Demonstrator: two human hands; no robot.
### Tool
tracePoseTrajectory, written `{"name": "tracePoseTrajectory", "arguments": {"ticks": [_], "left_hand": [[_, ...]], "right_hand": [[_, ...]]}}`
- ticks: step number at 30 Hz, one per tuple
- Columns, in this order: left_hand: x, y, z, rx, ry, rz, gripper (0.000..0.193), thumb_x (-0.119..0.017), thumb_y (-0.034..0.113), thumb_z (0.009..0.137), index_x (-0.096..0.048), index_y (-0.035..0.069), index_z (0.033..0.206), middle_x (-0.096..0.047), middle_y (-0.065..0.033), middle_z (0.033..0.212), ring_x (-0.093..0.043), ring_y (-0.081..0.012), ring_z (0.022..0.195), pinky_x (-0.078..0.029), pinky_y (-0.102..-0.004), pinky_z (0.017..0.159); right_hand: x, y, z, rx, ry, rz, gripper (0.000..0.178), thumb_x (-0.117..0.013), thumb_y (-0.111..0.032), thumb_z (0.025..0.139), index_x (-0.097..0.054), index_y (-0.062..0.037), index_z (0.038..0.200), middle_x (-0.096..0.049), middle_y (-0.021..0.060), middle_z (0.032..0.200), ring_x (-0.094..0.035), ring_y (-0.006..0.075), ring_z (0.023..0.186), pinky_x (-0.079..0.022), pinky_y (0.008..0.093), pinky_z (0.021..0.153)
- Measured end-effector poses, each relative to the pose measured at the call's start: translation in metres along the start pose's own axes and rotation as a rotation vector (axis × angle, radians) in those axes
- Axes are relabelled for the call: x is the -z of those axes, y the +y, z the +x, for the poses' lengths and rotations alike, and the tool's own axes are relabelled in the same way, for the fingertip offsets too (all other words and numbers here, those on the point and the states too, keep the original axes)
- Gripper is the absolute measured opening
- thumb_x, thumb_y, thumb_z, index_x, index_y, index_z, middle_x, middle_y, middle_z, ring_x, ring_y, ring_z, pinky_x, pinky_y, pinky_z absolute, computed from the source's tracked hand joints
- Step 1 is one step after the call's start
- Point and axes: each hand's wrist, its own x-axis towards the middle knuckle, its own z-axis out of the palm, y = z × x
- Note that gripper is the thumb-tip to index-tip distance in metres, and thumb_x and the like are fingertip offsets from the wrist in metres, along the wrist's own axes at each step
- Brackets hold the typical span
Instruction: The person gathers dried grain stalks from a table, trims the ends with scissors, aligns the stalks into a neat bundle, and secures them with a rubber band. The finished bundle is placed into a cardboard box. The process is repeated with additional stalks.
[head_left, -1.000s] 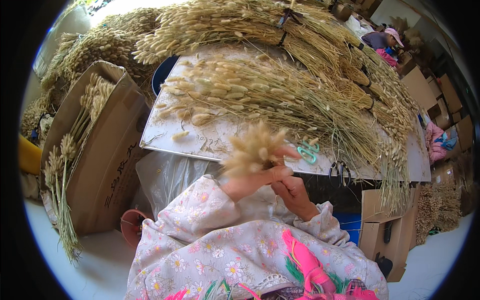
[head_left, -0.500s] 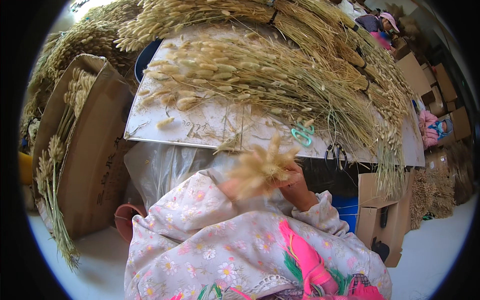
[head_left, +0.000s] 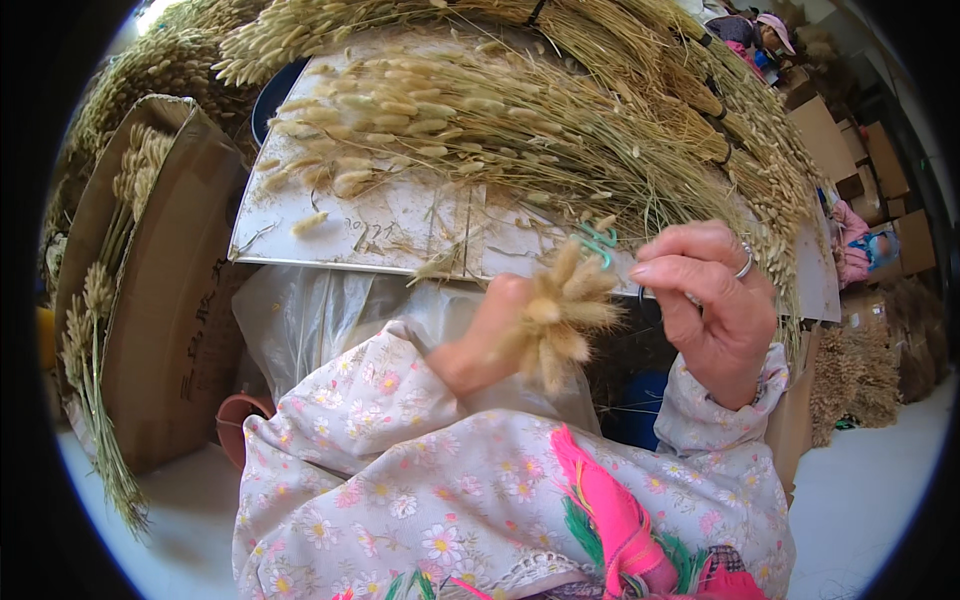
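Two hands up | my left hand (head_left: 490, 335) clenched round a small bunch of dried grass heads (head_left: 558, 312) | my right hand (head_left: 712, 300) loosely curled, holding nothing.

We see both forearms in loose long sleeves (head_left: 400, 440): pale pinkish-white cloth, small daisy-style flower print, white petals with yellow and pink centres. Cuffs gathered at the wrists, right cuff (head_left: 735, 405) slightly frilled. Right hand (head_left: 715, 310) wears one plain silver ring (head_left: 745, 265). Left hand (head_left: 490, 335) is bare. Below the sleeves, bright pink fabric (head_left: 610, 510) with green strands, plus a strip of white lace trim.
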Motion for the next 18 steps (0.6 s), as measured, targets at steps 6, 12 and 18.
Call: {"name": "tracePoseTrajectory", "arguments": {"ticks": [6,12,18], "left_hand": [[-0.015,-0.01,0.013,-0.619,0.193,0.793,0.025,-0.064,0.021,0.077,-0.065,0.007,0.098,-0.067,-0.0104,0.089,-0.066,-0.0277,0.082,-0.051,-0.0376,0.067],[0.01,-0.023,0.027,-0.442,0.019,0.835,0.021,-0.069,0.016,0.072,-0.065,0.008,0.09,-0.067,-0.0119,0.086,-0.064,-0.0284,0.074,-0.051,-0.0362,0.062],[-0.003,-0.017,0.019,-0.376,-0.032,0.19,0.021,-0.063,0.003,0.083,-0.063,0.005,0.104,-0.064,-0.0032,0.096,-0.063,-0.0132,0.081,-0.053,-0.027,0.064]], "right_hand": [[-0.009,-0.032,0.016,0.155,-0.346,-0.235,0.025,-0.074,-0.022,0.071,-0.066,-0.0072,0.09,-0.061,0.0079,0.106,-0.057,0.0266,0.099,-0.038,0.0453,0.096],[-0.022,-0.012,0.01,0.197,-0.353,-0.363,0.021,-0.075,-0.011,0.063,-0.062,-0.0082,0.079,-0.061,0.0065,0.108,-0.055,0.0275,0.105,-0.036,0.0475,0.1],[-0.017,-0.009,0.002,0.256,-0.267,-0.374,0.02,-0.075,-0.007,0.062,-0.06,-0.0078,0.076,-0.061,0.0066,0.111,-0.055,0.0288,0.107,-0.034,0.0484,0.101]]}}
